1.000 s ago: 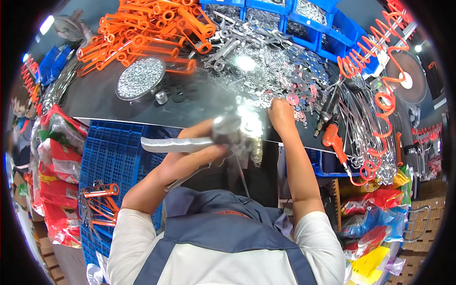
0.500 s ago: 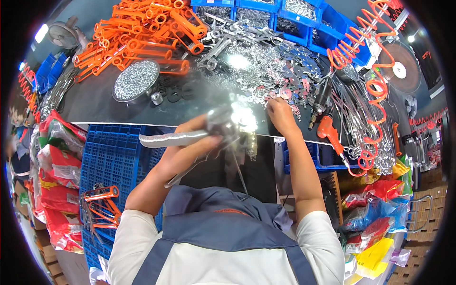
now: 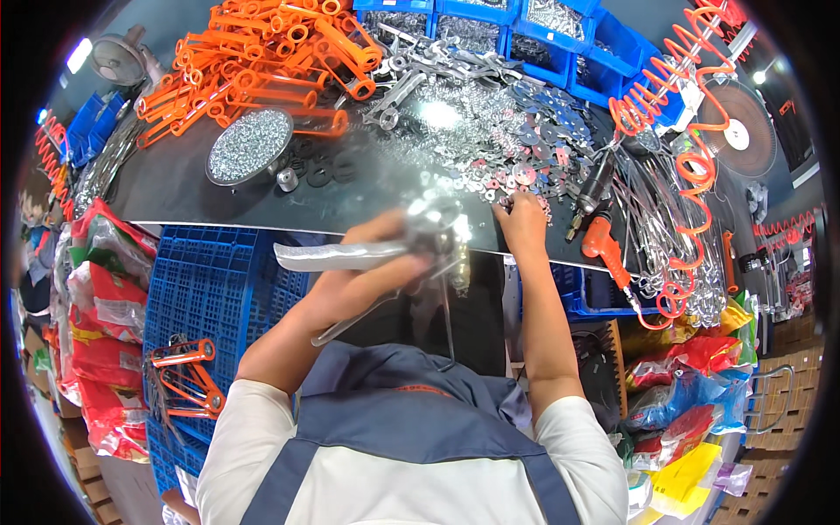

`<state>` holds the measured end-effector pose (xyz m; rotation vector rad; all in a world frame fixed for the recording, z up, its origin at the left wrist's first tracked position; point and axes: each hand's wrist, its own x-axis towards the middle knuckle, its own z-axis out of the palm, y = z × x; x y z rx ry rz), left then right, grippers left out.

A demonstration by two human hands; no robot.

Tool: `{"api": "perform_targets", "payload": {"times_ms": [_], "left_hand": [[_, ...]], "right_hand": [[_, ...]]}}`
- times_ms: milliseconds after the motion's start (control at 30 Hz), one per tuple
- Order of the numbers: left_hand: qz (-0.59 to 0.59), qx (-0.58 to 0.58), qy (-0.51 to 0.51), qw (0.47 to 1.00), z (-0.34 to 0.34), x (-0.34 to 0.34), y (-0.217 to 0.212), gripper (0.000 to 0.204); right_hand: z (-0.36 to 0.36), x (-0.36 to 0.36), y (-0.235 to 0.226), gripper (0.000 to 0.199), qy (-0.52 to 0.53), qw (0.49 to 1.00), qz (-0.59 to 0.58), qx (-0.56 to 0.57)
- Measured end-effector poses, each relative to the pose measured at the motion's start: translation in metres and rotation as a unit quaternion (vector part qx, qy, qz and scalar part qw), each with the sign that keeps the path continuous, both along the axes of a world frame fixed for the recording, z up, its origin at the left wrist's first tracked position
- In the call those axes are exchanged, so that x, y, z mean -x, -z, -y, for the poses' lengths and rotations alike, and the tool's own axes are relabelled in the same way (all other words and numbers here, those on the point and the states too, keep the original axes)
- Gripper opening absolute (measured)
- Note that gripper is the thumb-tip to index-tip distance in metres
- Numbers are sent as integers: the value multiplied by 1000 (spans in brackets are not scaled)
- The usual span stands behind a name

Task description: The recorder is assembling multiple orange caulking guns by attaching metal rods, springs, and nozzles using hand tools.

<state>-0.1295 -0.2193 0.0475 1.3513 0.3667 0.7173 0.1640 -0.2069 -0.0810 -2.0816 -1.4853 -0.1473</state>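
Observation:
My left hand (image 3: 363, 276) is wrapped round a silver caulking gun handle (image 3: 337, 255), in front of the bench edge. A second lever and a thin rod (image 3: 448, 319) hang below it; its far end is smeared by motion and glare. My right hand (image 3: 525, 219) rests at the near edge of a heap of small metal discs and washers (image 3: 525, 175). Its fingers are bent together at the bench top, and what they pinch is too small to make out. Loose springs (image 3: 464, 118) lie farther back in the heap.
Orange frames (image 3: 271, 61) pile up at the back left, beside a round dish of small metal parts (image 3: 249, 144). Blue bins (image 3: 542, 39) line the back. A black air screwdriver (image 3: 597, 184), an orange-handled air tool (image 3: 605, 245), hooked rods (image 3: 656, 210) and a coiled orange hose (image 3: 696, 175) crowd the right.
The handle in my left hand has shifted slightly to the right. My right hand has drawn back a little toward me at the heap's edge, its fingers still bent.

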Motion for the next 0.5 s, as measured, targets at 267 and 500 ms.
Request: {"api": "perform_targets", "payload": {"times_ms": [267,500], "left_hand": [[-11,-16,-2,1000,0,-1,-1,48],[-22,-30,-11,999,-4,-4,-1,41]], "right_hand": [[12,-15,3,22,-65,986,-93,-125],[50,7,-27,22,-94,656,-721,-201]]}}
